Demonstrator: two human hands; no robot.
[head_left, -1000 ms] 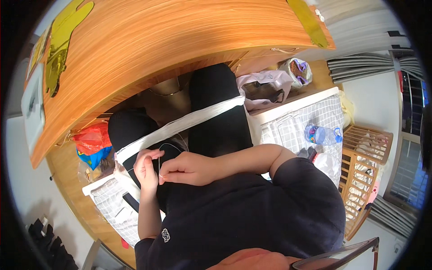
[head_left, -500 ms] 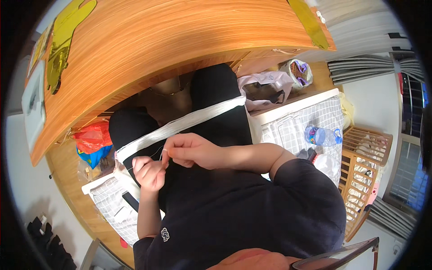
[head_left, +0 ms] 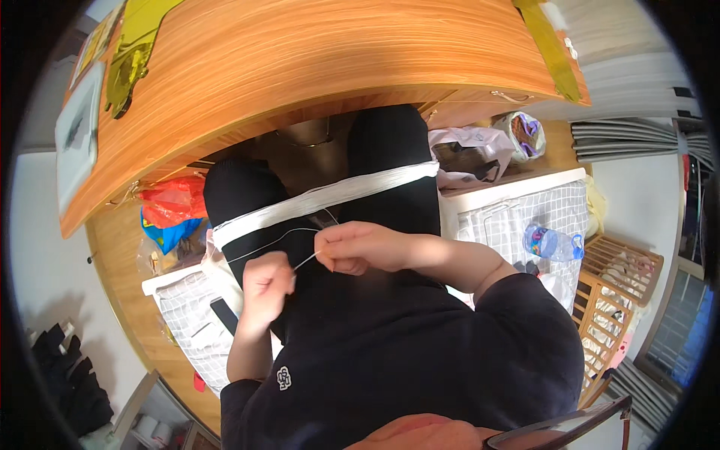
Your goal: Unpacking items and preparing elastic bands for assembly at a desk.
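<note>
A flat band of white thread [head_left: 322, 198], like a skein, stretches across my two black-clad thighs near the knees. A loose white strand [head_left: 262, 247] curves from the band's left end toward my right hand. Pinched closed in front of my lap, my right hand [head_left: 364, 246] grips the thread between thumb and forefinger. My left hand [head_left: 265, 289], curled and partly blurred, is lower and to the left. A short, taut length of thread [head_left: 306, 262] spans the gap between both hands. Whether anything else is inside the curled left fingers is hidden.
A wooden desk [head_left: 322, 52] curves just beyond my knees. Checked bedding [head_left: 491, 236] lies on the right, with a plastic bottle [head_left: 551, 243] on it. At left are a red plastic bag [head_left: 176, 201] and a dark phone [head_left: 224, 315]. A pale bag [head_left: 469, 154] stands right of my knee.
My hands have drawn apart, the left moving down and the right shifting rightward, with thread now taut between them. The whole view has shifted slightly.
</note>
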